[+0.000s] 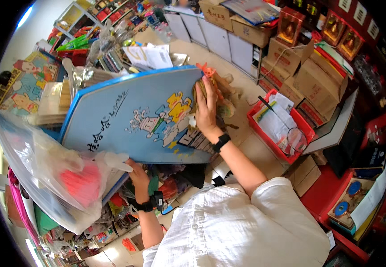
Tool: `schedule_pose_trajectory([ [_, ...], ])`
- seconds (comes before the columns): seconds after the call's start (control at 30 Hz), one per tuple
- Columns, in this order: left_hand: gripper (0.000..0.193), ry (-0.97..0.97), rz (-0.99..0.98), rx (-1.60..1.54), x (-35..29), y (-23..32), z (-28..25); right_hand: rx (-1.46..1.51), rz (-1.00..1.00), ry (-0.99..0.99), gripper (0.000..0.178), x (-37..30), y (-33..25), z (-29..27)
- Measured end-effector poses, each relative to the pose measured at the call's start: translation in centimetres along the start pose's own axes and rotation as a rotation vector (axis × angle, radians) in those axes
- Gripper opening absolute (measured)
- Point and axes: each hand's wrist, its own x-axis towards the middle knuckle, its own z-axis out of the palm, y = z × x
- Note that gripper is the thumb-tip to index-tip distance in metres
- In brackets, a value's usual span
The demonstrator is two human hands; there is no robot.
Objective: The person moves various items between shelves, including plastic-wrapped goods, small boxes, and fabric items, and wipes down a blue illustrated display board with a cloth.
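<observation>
A large blue panel (126,111) with cartoon figures and dark lettering leans at a slant in front of me. My left hand (140,180) is closed on its lower edge, beside a clear plastic bag (37,155) with a red heart (82,183); part of its grip is hidden. At the panel's right edge lies my right hand (207,109), its fingers stretched upward against the edge and a brownish thing (197,95) I cannot make out. Just beyond those fingers is an orange ornament (207,70). Dark bands circle both wrists.
Heaped goods and papers (150,55) lie behind the panel. Right of it, a red bin (268,129) stands on the tiled floor, with cardboard boxes (320,82) beyond. Pale cabinets (242,46) line the back. A red surface at lower right carries an opened box (351,200).
</observation>
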Motion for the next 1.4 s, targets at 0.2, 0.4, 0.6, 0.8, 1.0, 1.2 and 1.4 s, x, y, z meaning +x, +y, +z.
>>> schedule_pose_trajectory([
  [0.2,0.08,0.076,-0.061,-0.008,-1.5,4.7,0.4,0.26,0.161,0.064,0.069,2.9,-3.4,0.1],
  [0.4,0.075,0.107,0.085,0.218,-2.5,-1.0,0.5,0.351,0.072,0.025,0.065,7.2,-7.0,0.4],
  [0.6,0.063,0.269,-0.111,0.031,-2.2,-0.4,1.7,0.376,-0.136,-0.146,0.053,8.9,-12.1,1.3],
  [0.8,0.064,0.339,-0.041,-0.061,-2.7,-3.7,1.6,0.282,-0.357,-0.23,0.056,9.1,-6.1,-0.3],
  [1.0,0.072,0.385,-0.058,-0.107,-2.0,3.2,3.4,0.055,-0.255,-0.157,0.057,5.7,0.9,-1.9],
  [1.2,0.078,0.377,0.005,-0.085,-1.2,4.8,3.6,-0.026,-0.201,-0.186,0.058,2.3,1.9,-1.5],
  [1.4,0.073,0.369,0.127,-0.074,-1.3,-1.7,2.7,0.038,-0.129,-0.371,0.067,-2.7,2.6,-2.1],
])
